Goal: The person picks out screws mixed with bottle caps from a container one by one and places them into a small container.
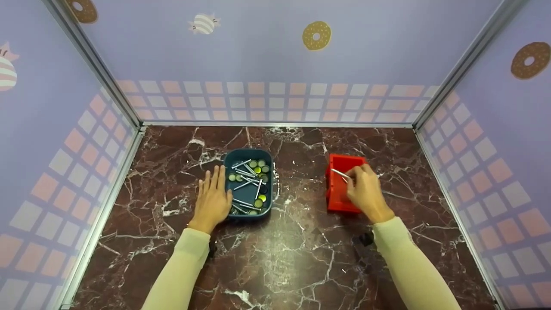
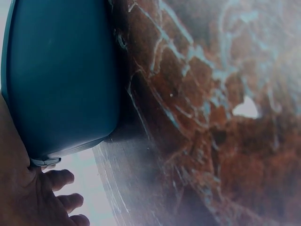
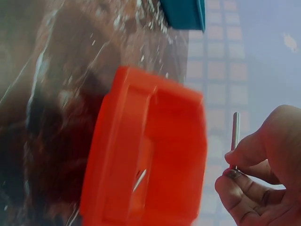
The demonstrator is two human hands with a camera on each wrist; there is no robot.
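My left hand (image 1: pixel 213 198) lies with straight fingers along the left wall of a dark blue tub (image 1: pixel 251 216), touching it. The tub holds several slim silver rods (image 1: pixel 244 185) with small heads, like nails or screws, and several round green and yellow discs (image 1: pixel 260 202). Over an open red bin (image 1: pixel 340 207) is my right hand (image 1: pixel 368 191), pinching a slim silver metal rod (image 3: pixel 236 129) between thumb and fingers. The held rod points up in the right wrist view. Inside the red bin lies another silver piece (image 3: pixel 139 180), only partly visible.
The tub and bin stand apart on a dark red marbled table (image 1: pixel 301 258). Purple panels with pink and white squares (image 1: pixel 275 103) enclose the back and both sides, with metal strips at the corners. Both forearms come in from the near edge.
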